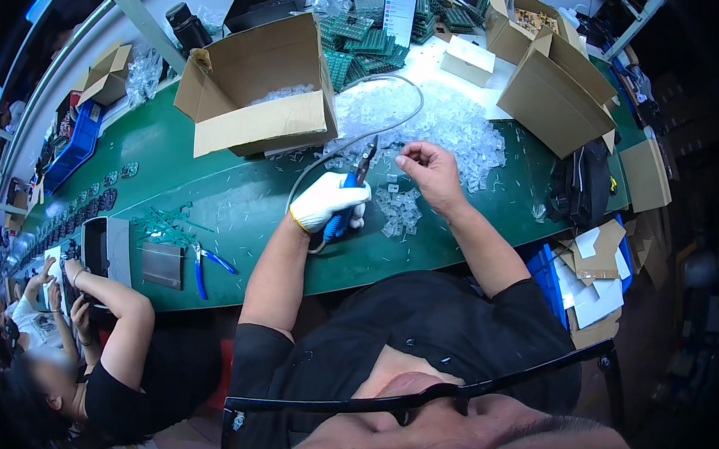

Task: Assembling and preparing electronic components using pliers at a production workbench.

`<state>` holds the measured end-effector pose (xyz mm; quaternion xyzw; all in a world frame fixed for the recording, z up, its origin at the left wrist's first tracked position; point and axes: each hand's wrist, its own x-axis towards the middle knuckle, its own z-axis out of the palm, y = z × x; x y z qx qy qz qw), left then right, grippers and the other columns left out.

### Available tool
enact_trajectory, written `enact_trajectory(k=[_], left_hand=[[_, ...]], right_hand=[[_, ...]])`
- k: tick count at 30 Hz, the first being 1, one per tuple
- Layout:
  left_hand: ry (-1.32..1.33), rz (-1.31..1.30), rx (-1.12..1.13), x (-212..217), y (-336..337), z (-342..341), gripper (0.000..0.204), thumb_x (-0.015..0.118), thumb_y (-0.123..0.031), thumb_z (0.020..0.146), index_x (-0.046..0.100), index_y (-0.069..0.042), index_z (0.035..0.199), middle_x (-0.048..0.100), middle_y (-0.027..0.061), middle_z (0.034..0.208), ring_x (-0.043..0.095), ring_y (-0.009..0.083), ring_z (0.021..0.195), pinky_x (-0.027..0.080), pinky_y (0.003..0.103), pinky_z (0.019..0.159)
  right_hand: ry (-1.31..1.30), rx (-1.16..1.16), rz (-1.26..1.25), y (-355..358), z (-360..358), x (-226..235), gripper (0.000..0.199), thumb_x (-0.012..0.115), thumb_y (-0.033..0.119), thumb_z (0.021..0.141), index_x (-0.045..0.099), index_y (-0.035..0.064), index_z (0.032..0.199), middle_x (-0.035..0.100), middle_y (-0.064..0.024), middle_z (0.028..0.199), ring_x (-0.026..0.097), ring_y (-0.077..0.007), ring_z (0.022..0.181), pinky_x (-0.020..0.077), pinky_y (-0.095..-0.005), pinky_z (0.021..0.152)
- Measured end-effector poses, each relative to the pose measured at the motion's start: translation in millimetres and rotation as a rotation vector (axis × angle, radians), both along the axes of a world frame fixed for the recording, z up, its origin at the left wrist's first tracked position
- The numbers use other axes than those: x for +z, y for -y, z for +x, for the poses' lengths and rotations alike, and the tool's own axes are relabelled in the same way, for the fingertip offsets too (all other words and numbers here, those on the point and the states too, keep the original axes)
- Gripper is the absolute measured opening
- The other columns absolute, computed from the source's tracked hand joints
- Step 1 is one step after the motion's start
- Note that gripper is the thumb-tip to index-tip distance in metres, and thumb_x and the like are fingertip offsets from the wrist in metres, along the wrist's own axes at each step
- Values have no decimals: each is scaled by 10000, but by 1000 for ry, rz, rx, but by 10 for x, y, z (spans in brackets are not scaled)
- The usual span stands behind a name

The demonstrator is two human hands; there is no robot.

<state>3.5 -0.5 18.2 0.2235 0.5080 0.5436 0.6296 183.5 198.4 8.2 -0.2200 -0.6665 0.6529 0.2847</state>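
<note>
White-gloved left hand (328, 202) clasps blue-handled nippers (362, 172); bare right hand (434, 173) curls, pinch unclear. Near clear-plastic pile (400, 211) seems done, far clear-plastic heap (468, 128) left.

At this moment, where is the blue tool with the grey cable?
In the head view, the blue tool is near the middle, held in the gloved left hand over the green table, just left of the small heap of clear pieces.

Work glove (318, 201): white cloth, matt, textured. Hand tool (351, 181): blue plastic-looking grip, dark metal-looking tip. Cable (398, 126): grey, smooth sheath. Small pieces (452, 123): clear plastic, glossy. Desk (246, 255): green surface, smooth, slight sheen. Open carton (259, 124): brown cardboard, matt. Pliers (200, 279): smooth blue plastic-looking handles, metal head.
</note>
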Motion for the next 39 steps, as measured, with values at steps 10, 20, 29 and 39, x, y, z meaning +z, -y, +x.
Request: enact_trajectory(k=[10, 20, 29, 39], left_hand=[[47, 32, -18, -26, 8, -40, 360, 851, -285, 944, 727, -2, 1128, 718, 80, 872, 703, 198, 776, 623, 367, 773], [50, 46, -57, -48, 13, -55, 380, 855, -295, 941, 729, -1, 1147, 731, 83, 892, 713, 208, 792, 619, 370, 798], [67, 61, -89, -78, 21, -83, 392, 858, -302, 943, 726, -1, 1157, 739, 84, 906, 723, 212, 798, 619, 372, 807], [63, 105, -136, -124, 28, -109, 445, 831, -345, 961, 727, -2, 1224, 777, 93, 965, 760, 215, 861, 611, 351, 823]], right_hand=[[359, 45, 699, -12, 92, 52, 213, 808, 210, 930, 809, 67, 1088, 797, -160, 1051, 748, -392, 1010, 591, -479, 910], [523, 62, 974, -239, -372, -160, 241, 725, 146, 975, 764, 65, 1199, 767, -207, 1099, 753, -444, 1030, 598, -556, 907], [355, 79, 568, -340, -88, -109, 234, 701, 28, 1041, 735, 38, 1272, 720, -119, 1133, 739, -247, 1025, 599, -389, 910], [-157, 244, -686, -228, -72, 59, 219, 735, 39, 1062, 694, -3, 1273, 750, -87, 1159, 758, -199, 1045, 628, -325, 890]])
